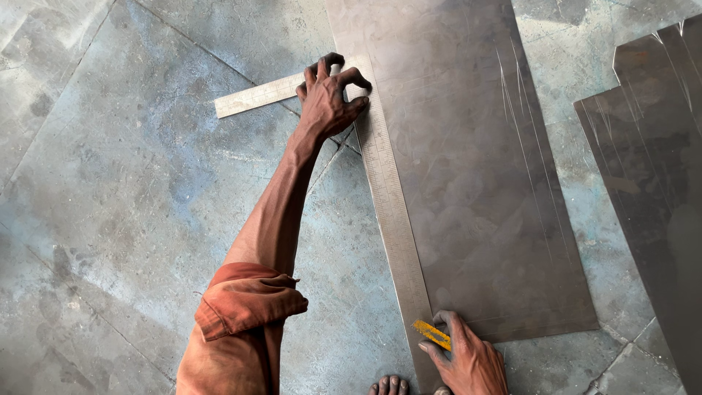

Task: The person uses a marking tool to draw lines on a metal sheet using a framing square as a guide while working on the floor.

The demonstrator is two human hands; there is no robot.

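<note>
A large steel L-square (pixel 391 212) lies on the floor, its long blade running along the left edge of a grey metal sheet (pixel 475 168) and its short arm pointing left. My left hand (pixel 329 99) presses down on the square's corner, fingers bent. At the sheet's near corner, my right hand (pixel 468 358) grips a small yellow marking tool (pixel 431 333) whose tip touches the blade's near end. My left arm wears a rolled-up rust-coloured sleeve (pixel 245 307).
The floor (pixel 124 190) is worn blue-grey concrete with joint lines. More cut metal sheets (pixel 651 175) lie at the right edge. Toes of a bare foot (pixel 391 385) show at the bottom, beside the square's near end.
</note>
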